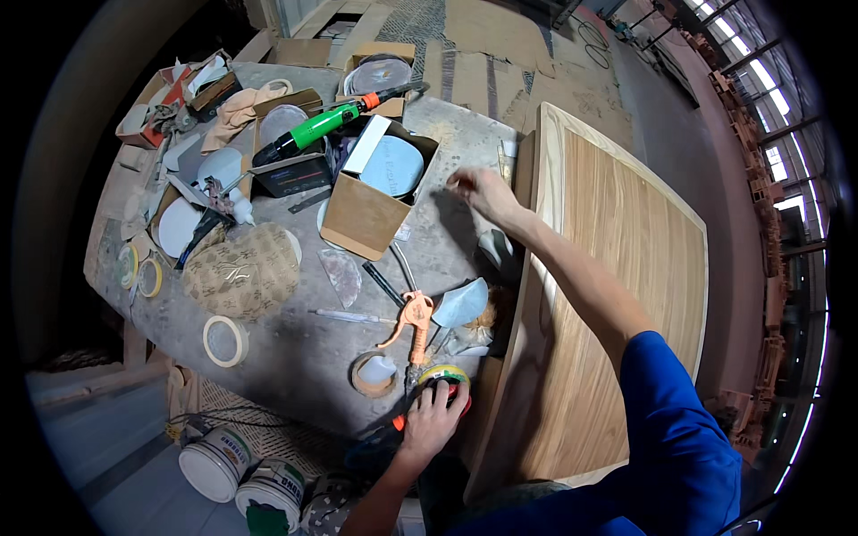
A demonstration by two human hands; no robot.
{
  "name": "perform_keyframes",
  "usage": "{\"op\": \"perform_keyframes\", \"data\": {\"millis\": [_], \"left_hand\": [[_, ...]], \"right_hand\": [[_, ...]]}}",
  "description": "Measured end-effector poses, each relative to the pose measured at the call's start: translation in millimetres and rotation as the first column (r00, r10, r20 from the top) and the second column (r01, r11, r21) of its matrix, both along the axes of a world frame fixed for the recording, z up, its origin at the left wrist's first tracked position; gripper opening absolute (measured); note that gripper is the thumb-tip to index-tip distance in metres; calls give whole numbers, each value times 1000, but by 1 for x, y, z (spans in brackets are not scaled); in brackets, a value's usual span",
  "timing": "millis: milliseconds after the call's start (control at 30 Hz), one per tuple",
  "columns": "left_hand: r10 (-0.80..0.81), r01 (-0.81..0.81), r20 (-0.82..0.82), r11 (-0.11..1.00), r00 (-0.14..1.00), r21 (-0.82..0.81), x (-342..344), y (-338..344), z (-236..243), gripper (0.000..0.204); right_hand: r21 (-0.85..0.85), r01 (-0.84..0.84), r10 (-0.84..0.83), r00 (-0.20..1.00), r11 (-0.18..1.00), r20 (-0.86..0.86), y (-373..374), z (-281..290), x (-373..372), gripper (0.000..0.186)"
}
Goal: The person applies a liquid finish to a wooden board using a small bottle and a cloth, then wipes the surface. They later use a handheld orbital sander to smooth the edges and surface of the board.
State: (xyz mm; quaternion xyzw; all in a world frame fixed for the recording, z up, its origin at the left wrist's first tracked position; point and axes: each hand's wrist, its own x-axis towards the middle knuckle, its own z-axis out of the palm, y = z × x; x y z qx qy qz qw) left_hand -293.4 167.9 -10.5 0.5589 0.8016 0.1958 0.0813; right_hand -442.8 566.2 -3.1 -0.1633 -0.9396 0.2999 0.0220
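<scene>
My left hand is wrapped over the top of a round palm sander with yellow and red parts at the table's near edge; the fingers hide much of it. My right hand is over the table beside an open cardboard box of round blue sanding discs. Its fingers are curled together, and I cannot make out anything between them. Just beyond my left hand lies an orange air blow gun. A bent blue-grey sanding sheet rests to its right.
A framed wooden panel lies along the table's right side, under my right arm. A green power tool lies across boxes at the back. Tape rolls, a brown sheet and several discs clutter the left. White buckets stand below.
</scene>
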Motion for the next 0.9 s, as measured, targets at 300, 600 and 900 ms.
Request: {"op": "perform_keyframes", "data": {"millis": [300, 600, 900], "left_hand": [[19, -23, -131, 999, 991, -24, 3, 1, 0, 47], [66, -61, -141, 997, 988, 38, 7, 3, -6, 38], [149, -144, -73, 987, 986, 73, 14, 3, -9, 41]], "right_hand": [[54, 573, -574, 804, 818, 157, 100, -109, -3, 100], [-785, 299, -484, 875, 543, -1, -35, -82, -59, 74], [381, -381, 29, 738, 842, 674, -24, 9, 52, 66]]}}
